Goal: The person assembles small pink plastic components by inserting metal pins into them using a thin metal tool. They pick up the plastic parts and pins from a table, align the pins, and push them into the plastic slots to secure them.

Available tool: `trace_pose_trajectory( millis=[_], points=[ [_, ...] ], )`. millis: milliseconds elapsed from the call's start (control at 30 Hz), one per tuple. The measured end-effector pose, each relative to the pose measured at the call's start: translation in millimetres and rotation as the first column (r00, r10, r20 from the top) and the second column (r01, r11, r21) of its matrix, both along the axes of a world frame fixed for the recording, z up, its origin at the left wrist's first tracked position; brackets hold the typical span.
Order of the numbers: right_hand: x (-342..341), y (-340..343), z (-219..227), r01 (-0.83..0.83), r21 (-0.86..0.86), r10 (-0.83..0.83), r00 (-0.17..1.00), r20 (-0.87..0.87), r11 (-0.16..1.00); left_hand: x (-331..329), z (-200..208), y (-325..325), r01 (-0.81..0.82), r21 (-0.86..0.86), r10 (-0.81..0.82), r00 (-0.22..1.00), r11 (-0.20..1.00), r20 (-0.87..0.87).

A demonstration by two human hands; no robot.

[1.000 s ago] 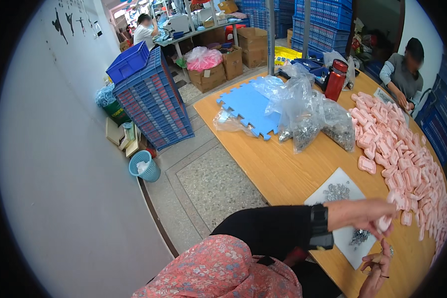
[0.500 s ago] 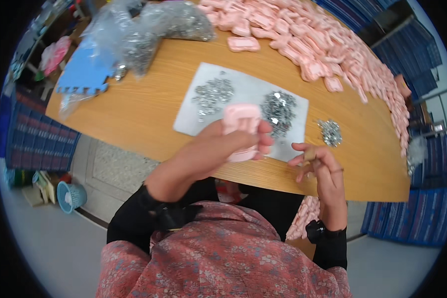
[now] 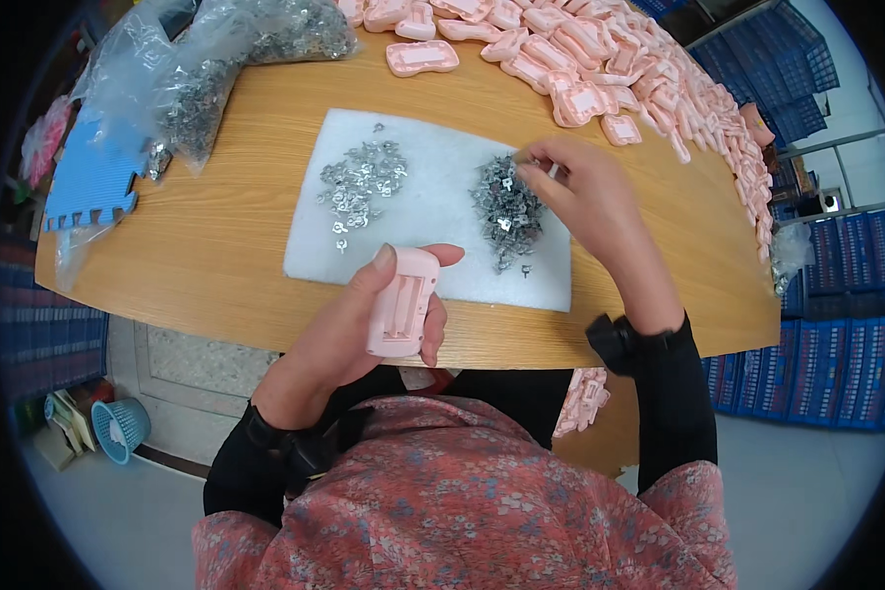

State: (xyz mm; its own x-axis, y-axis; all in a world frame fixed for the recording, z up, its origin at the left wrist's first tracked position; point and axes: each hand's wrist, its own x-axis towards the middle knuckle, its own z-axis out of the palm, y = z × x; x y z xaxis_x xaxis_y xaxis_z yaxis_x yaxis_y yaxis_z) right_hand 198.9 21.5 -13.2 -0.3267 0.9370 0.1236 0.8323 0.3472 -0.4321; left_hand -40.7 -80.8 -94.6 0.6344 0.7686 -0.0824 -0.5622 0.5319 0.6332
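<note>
My left hand (image 3: 339, 324) is wrapped round a pink plastic casing (image 3: 404, 303), whose long slotted compartment faces up, just over the table's near edge. With thumb and fingertips pinched together, my right hand (image 3: 575, 182) is at the top of a heap of small dark metal clips (image 3: 506, 211). Whether a clip sits between those fingertips is too small to tell. A looser pile of shiny metal pieces (image 3: 364, 182) lies on the left of the same white foam sheet (image 3: 433, 133).
A large spread of pink casings (image 3: 570, 59) covers the table's (image 3: 236, 216) far right. Clear bags of metal parts (image 3: 202, 103) and a blue foam mat (image 3: 93, 182) lie at the far left. Blue crates (image 3: 816, 374) stand at right, a basket (image 3: 121, 430) on the floor at left.
My left hand has drawn the casing nearer and to the left. The right hand has moved up and left onto the dark clip heap, its fingers now pinched. The view has shifted.
</note>
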Motion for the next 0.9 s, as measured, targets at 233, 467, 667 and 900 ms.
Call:
trace_pose_trajectory(
  millis=[233, 467, 667, 900],
  points=[
    [-35.4, 43.7, -13.8, -0.053, -0.105, 0.093, 0.900, 0.426, 0.993, -2.0, 0.8, 1.1, -0.002, -0.059, 0.005, 0.999, 0.998, 0.053],
    [-31.8, 50.7, -16.8, -0.058, -0.228, 0.103, 0.975, 0.195, 0.972, 1.1, 2.0, 0.2, -0.028, -0.082, 0.028, 1.000, 0.996, 0.000],
    [-26.3, 28.4, 2.6, -0.110, -0.433, 0.046, 0.987, -0.156, 0.894, 1.1, -0.5, 1.9, -0.062, -0.101, 0.065, 0.998, 0.993, 0.022],
    [-26.6, -18.4, 7.4, -0.222, -0.551, -0.044, 0.902, -0.428, 0.804, -0.5, 2.7, 2.7, -0.133, -0.150, 0.135, 0.991, 0.980, 0.008]
  ],
)
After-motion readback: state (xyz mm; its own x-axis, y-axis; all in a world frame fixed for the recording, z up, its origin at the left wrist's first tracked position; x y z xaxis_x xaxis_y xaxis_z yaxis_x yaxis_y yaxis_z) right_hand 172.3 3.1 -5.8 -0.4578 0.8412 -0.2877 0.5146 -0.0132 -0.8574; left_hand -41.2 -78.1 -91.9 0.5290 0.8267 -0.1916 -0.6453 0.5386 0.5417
